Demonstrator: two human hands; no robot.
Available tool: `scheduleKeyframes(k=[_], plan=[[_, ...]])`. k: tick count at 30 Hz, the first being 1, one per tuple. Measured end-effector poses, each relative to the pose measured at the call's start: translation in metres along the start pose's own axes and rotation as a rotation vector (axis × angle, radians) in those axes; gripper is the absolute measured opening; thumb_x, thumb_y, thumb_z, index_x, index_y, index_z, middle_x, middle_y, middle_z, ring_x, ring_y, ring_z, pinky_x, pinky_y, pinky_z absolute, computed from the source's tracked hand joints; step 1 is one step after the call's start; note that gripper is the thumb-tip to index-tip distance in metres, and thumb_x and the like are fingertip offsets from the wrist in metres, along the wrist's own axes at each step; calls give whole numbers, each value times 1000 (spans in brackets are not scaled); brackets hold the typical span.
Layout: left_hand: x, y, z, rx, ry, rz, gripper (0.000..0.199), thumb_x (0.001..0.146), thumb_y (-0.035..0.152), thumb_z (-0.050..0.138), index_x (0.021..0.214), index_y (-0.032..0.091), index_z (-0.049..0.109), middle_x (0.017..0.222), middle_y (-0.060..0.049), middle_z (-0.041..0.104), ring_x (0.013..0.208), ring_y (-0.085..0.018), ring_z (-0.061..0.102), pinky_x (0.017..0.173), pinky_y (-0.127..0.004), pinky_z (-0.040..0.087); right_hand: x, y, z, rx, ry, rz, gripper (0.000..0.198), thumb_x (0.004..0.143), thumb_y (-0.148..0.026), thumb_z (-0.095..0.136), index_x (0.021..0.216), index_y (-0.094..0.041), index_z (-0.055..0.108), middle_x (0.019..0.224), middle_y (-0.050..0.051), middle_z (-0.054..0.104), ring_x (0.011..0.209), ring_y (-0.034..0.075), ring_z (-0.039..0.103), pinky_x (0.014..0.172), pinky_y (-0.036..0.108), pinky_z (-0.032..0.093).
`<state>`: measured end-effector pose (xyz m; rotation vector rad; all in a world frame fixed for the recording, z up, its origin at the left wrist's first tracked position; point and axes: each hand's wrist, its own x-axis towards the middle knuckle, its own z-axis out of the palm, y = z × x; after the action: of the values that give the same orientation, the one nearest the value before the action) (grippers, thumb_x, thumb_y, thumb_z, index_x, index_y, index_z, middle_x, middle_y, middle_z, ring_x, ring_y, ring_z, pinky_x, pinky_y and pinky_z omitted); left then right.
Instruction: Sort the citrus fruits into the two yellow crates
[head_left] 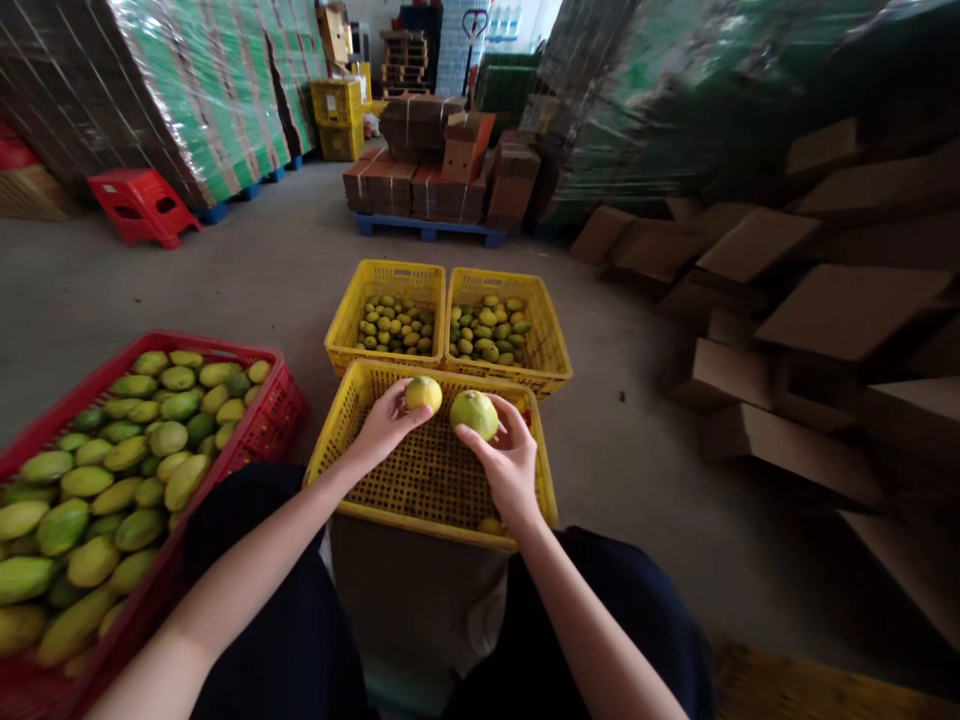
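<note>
My left hand (391, 422) is closed round a small yellow lemon (424, 396). In my right hand (514, 465) is a larger yellow-green lemon (474, 414), gripped between thumb and fingers. Both fruits are held side by side, slightly apart, above a yellow plastic crate (435, 522) between my knees. Its slatted floor is mostly bare, with a fruit or so in the near right corner, partly hidden by my right hand. To my left stands a red crate (289, 395) heaped with green and yellow lemons (124, 455).
Two more yellow crates (386, 270) (551, 340) with fruit touch the far side of the near one. Flattened cartons lie on a blue pallet (427, 228) beyond. Open cardboard boxes (847, 310) pile up at right. A red stool (142, 200) stands by wrapped stacks.
</note>
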<state>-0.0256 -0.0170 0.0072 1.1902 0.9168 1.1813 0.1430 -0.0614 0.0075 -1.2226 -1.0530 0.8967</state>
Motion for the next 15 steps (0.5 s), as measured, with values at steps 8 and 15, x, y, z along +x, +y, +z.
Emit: scheduleKeyframes(k=[8,15], plan=[[-2,3,-4,147,-48,185,59,58,43,87,107,23,61,110,-6,62,91,-19,62,84,-33,50,-4,8,2,-202,44,-379,58,73,-32,77,126,-29,52,130,8,59,124,26,54,104,49,46],[-5,5,-6,275,-76,321,59,58,44,87,107,24,60,111,-6,58,96,-20,59,82,-32,50,-6,10,4,-148,0,-465,56,75,-24,75,124,-31,49,133,7,57,131,26,50,106,51,46]])
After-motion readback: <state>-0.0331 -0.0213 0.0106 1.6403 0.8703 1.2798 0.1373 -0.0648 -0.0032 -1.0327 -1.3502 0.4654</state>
